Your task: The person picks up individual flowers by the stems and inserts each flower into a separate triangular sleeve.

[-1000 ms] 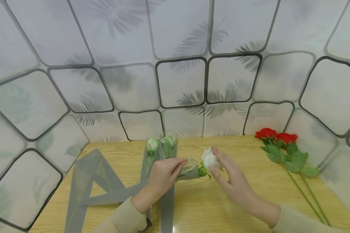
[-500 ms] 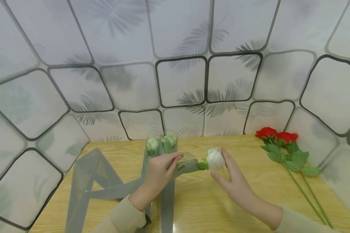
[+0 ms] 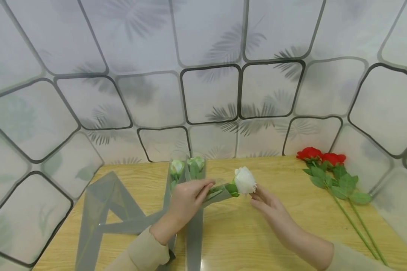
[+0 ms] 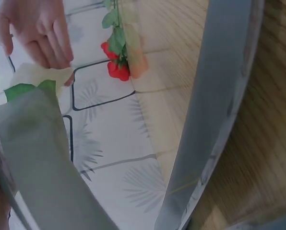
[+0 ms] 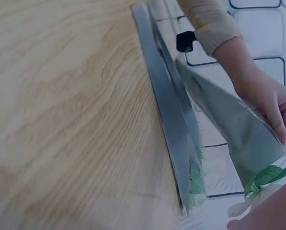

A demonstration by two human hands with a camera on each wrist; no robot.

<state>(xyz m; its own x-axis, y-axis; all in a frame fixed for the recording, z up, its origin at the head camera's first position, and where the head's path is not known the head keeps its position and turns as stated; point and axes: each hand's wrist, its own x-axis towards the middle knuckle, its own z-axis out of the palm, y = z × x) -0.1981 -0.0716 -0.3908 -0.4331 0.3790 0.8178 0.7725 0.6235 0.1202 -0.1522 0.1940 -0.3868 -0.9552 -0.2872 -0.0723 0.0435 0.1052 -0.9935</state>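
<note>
A white rose (image 3: 245,180) with green leaves at its base sticks out of the open end of a grey flower sleeve (image 3: 220,197) with a clear front. My left hand (image 3: 188,197) pinches the sleeve's edge between thumb and fingers, holding it slanted over the table. In the right wrist view this grey sleeve (image 5: 251,139) widens towards the flower. My right hand (image 3: 279,218) is at the right side of the bloom, fingertips right at its petals. In the left wrist view the fingers (image 4: 49,45) of the right hand reach out nearly straight behind the rose.
Two sleeved pale roses (image 3: 177,168) lie side by side under my left arm. More grey sleeves (image 3: 91,226) lie at the left of the wooden table (image 3: 257,244). Two red roses (image 3: 334,160) with long stems lie at the right. A patterned cloth wall (image 3: 210,98) stands behind.
The right hand has slid from around the bloom to its lower right side. The rose first shifted right, then moved back left, closer to the sleeve's mouth. The left hand keeps its pinch.
</note>
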